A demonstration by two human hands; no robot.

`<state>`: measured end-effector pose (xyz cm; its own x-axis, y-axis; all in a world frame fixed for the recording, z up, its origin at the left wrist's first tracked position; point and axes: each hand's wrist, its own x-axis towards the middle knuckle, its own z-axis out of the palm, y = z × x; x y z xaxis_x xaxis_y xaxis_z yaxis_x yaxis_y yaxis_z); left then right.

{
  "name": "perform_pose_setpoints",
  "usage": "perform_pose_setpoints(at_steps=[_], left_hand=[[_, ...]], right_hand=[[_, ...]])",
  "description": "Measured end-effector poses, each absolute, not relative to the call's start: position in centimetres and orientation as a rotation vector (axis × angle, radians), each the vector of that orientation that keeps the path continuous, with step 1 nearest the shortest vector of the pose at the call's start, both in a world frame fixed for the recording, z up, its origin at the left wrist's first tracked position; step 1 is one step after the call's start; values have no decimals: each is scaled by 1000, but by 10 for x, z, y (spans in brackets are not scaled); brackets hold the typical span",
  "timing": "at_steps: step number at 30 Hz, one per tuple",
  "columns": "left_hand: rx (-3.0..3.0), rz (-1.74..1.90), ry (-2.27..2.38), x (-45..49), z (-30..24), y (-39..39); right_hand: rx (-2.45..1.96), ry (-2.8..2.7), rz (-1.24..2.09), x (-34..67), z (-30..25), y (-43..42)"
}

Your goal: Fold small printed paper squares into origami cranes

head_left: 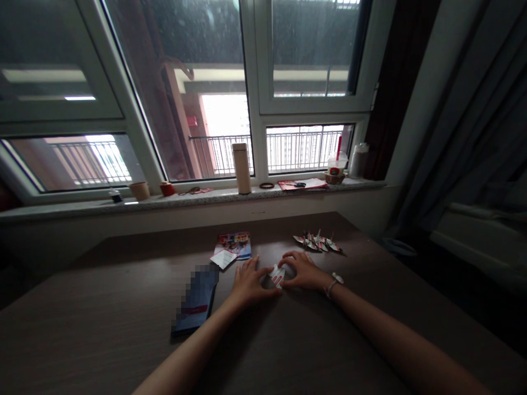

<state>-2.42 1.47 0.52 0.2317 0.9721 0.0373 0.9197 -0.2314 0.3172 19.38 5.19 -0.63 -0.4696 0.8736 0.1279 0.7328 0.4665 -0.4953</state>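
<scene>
A small piece of folded paper [276, 276], white with red marks, lies at the middle of the dark table [123, 296]. Thumb and forefinger of my left hand [249, 282] grip its left side, while the other fingers rest towards the tabletop. From the right, my right hand [304, 271] pinches the opposite edge with curled fingers. Beyond my right hand sits a cluster of pointed folded paper pieces [319, 242], white and red. Past my left hand, a white paper square [223, 259] overlaps a colourful printed leaflet [239, 242].
A dark tablet-like object [197, 307], partly pixelated, lies left of my left forearm. Along the windowsill [209, 196] stand a beige flask [242, 169], a paper cup [139, 190], a drink cup with a red straw [336, 164], and scissors [299, 185] on red-and-white paper.
</scene>
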Motion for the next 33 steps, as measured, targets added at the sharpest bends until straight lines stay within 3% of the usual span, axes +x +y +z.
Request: perform_pose_setpoints(at_steps=[11,33], left_hand=[[2220,314,1726,-31,1,21],[2312,728,1753,-28,-12,25]], right_hand=[[-1343,-2423,550,194,-5,46],[-1365,-2390,605,195,-3,52]])
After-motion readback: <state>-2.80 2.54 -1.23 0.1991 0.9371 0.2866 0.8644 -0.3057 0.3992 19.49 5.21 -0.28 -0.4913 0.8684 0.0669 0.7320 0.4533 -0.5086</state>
